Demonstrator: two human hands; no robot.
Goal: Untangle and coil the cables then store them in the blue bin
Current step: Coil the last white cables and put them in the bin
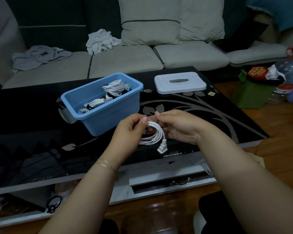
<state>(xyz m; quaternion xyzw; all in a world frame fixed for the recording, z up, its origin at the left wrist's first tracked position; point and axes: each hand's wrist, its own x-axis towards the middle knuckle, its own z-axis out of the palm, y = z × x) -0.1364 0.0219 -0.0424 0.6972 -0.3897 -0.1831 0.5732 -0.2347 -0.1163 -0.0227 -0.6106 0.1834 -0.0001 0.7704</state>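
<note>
While both hands are meeting over the front part of the tabletop [32, 107], a coiled white cable [155, 135] is hanging between them, just in front of the blue bin [108, 115]. The left hand [128, 130] is pinching the top of the coil with curled fingers and thumb, and the right hand [178, 126] is gripping the same bundle from the other side, its fingers curled around the loops. A white plug [162, 149] is dangling from the coil's lower end, above the front edge of the tabletop.

Around them, the blue bin is sitting left of the middle of the tabletop, already holding several coiled white cables [114, 87]. A white lid [180, 82] with a grey handle is lying toward the back right corner, well apart from the bin. A grey sofa [125, 59] with cushions and crumpled cloths [100, 40] is standing behind the table, and a pile of bottles and bags [277, 76] is crowding the floor at the right.

Nothing is blocking the way between the coil and the bin. The right hand's fingertips are lying hidden behind the cable, and the dim light is making the bin's contents hard to tell apart.
</note>
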